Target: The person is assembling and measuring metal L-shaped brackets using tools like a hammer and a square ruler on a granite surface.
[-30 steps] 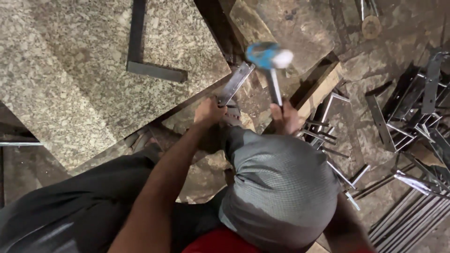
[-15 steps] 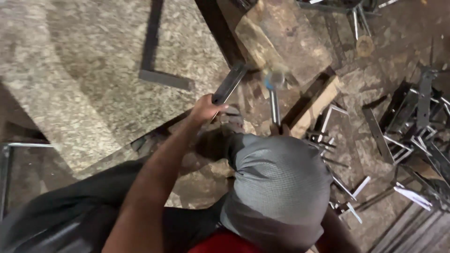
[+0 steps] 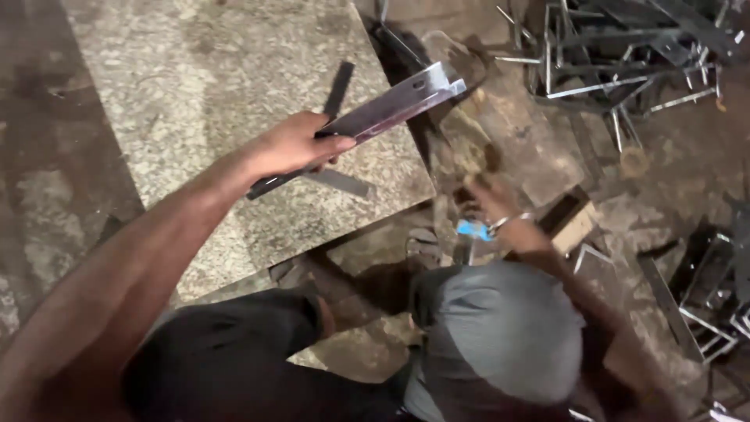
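Observation:
My left hand (image 3: 293, 144) is closed around a long flat metal strip (image 3: 394, 101) and holds it in the air above the corner of a speckled granite slab (image 3: 195, 117); the strip's shiny end points up and to the right. My right hand (image 3: 491, 199), with a bangle at the wrist, is low by the slab's edge and grips a hammer with a blue head (image 3: 473, 229); this area is blurred. My grey-clad knee (image 3: 500, 336) fills the foreground below the right hand.
A dark L-shaped metal piece (image 3: 339, 84) lies on the slab under the strip. A wooden block (image 3: 576, 224) sits right of the hammer. Heaps of metal brackets lie at the top right (image 3: 625, 55) and at the right edge (image 3: 715, 301) on the dirt floor.
My left hand has lifted the metal strip from the ground by the slab's corner up over the slab. The hammer, raised a second ago, has come down low.

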